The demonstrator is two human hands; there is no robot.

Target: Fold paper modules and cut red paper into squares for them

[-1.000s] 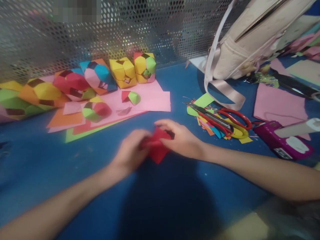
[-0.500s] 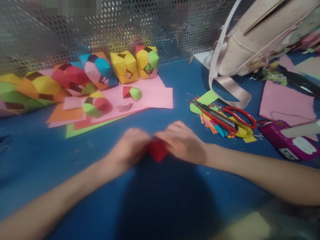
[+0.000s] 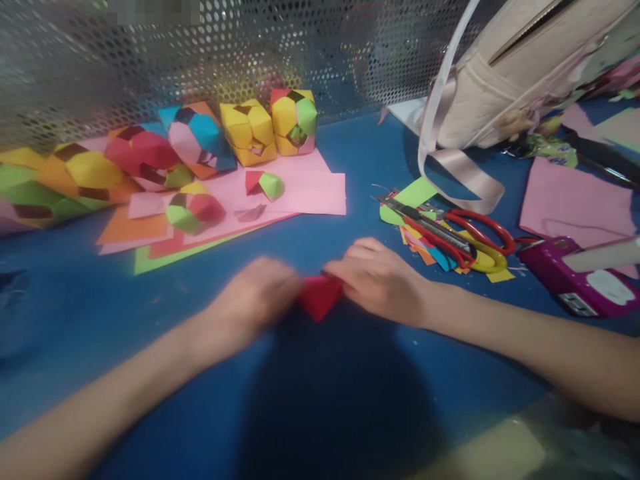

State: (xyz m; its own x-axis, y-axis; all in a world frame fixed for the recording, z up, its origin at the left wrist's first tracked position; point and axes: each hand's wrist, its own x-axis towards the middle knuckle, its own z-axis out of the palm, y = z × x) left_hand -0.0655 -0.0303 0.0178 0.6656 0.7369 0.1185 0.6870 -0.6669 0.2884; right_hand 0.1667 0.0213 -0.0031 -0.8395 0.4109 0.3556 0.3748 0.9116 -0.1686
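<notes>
Between my two hands is a small piece of red paper, folded to a triangle with its point toward me. My left hand is closed at the paper's left corner, its fingers blurred by motion. The right corner is pinched by my right hand, fingers curled and thumb side toward the paper. Part of the paper is hidden by the fingers. Beyond the hands, a small red and green folded piece lies on pink paper sheets, near a green, red and yellow folded piece.
Several folded paper balls line a perforated metal panel. To the right lie scissors and a cutter knife on paper scraps, a purple glue gun, pink paper and a pale bag with a trailing strap.
My hands have moved slightly apart, the right one shifting to the right. More of the red paper's top edge shows between them.
</notes>
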